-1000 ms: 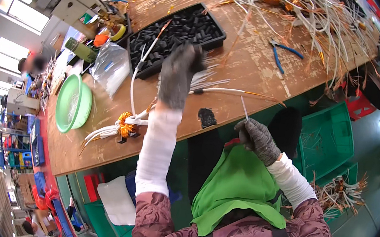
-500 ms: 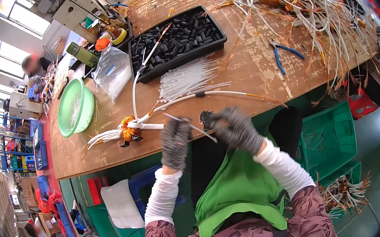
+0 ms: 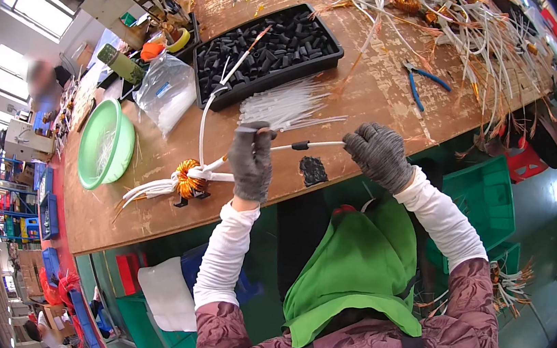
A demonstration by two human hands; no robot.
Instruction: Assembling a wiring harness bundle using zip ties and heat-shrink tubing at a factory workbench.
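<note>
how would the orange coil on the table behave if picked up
The coil would probably feel heavy for its size, given how densely it looks wound. It may hang lopsided, since white wires spread from different sides; those would likely trail, being long.

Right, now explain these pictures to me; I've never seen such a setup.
No robot here: a person works by hand, and every picture comes from a wide camera worn on the head, looking down. The gloved right hand pinches a white cable carrying a black sleeve; the gloved left hand covers it nearer the orange-wound ring coil, its grip unclear. On the wooden table are white cable ties, blue-handled pliers, a green basin and a black tray of short black tubes.
</note>
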